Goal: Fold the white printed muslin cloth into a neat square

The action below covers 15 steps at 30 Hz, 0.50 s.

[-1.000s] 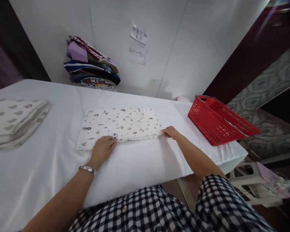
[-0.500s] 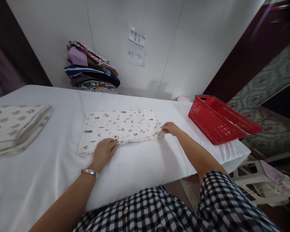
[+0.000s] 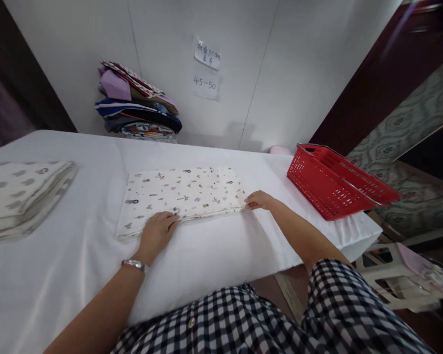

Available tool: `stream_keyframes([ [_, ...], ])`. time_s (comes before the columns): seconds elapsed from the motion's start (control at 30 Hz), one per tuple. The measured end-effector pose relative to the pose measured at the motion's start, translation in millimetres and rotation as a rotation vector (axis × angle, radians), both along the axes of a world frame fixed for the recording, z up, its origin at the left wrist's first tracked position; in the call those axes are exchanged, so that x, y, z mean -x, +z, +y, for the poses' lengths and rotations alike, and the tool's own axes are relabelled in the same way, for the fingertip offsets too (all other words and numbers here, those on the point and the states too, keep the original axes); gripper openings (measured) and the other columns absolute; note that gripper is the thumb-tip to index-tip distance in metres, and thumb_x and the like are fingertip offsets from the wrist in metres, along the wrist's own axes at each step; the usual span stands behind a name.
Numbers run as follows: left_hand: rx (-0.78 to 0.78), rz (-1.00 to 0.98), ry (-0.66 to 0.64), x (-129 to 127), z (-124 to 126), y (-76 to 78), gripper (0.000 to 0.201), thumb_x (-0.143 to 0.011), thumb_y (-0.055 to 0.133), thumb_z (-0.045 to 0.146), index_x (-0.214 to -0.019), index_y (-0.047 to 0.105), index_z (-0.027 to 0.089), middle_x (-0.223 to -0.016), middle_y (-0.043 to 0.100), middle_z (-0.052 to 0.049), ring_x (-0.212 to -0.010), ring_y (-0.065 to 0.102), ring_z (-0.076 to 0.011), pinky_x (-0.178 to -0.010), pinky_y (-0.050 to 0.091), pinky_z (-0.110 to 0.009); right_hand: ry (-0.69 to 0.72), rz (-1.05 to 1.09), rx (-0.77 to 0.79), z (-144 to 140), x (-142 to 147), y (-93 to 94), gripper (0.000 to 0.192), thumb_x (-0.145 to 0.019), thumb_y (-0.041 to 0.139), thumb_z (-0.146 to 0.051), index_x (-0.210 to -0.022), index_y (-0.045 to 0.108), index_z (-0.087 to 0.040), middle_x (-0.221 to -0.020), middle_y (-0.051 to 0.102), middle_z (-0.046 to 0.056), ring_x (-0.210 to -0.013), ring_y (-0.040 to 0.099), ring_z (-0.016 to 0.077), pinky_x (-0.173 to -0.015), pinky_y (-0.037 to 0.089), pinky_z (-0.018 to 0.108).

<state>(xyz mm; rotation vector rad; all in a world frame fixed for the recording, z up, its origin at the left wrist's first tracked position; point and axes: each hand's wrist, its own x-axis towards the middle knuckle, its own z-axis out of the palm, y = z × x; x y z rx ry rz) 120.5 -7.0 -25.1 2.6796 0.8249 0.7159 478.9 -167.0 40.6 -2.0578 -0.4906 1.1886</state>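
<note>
A folded white cloth with small printed figures (image 3: pixel 184 194) lies flat on the white-covered table (image 3: pixel 214 250). My left hand (image 3: pixel 157 233) rests palm down on its near edge, fingers together, a metal watch on the wrist. My right hand (image 3: pixel 259 200) pinches the cloth's near right corner between fingers and thumb. Both forearms reach out over the table's front edge from my checked shirt.
A second folded patterned cloth (image 3: pixel 18 191) lies at the far left. A stack of coloured folded fabrics (image 3: pixel 138 105) leans against the back wall under two paper notes (image 3: pixel 206 69). A red plastic basket (image 3: pixel 335 182) sits at the table's right end. White stools (image 3: pixel 398 275) stand lower right.
My right hand lifted the cloth's right corner slightly half a second ago and has now laid it flat again. My left hand has stayed on the near edge.
</note>
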Motion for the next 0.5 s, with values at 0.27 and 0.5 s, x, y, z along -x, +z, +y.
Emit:
stream_keyframes([
  [0.27,-0.004,0.015,0.003,0.0,1.5,-2.2,0.035,-0.086,0.041,0.036,-0.094,0.072,0.021,-0.099,0.068,-0.009,-0.093,0.059,-0.0262,-0.084,0.046,-0.041,0.012,-0.14,0.168,4.1,0.7,-1.1,0.025,-0.063,0.081,-0.013,-0.065,0.056,-0.013,-0.048,0.056,-0.003,-0.044,0.054,0.009,-0.051,0.054,0.022],
  [0.5,-0.012,0.017,0.004,0.4,1.9,-3.8,0.036,-0.087,0.041,0.036,-0.095,0.072,0.021,-0.1,0.067,-0.009,-0.094,0.059,-0.0258,-0.084,0.046,-0.04,0.048,-0.217,0.246,9.3,6.8,5.6,0.024,-0.062,0.081,-0.014,-0.067,0.057,-0.014,-0.052,0.059,-0.001,-0.047,0.058,0.0115,-0.05,0.049,0.021],
])
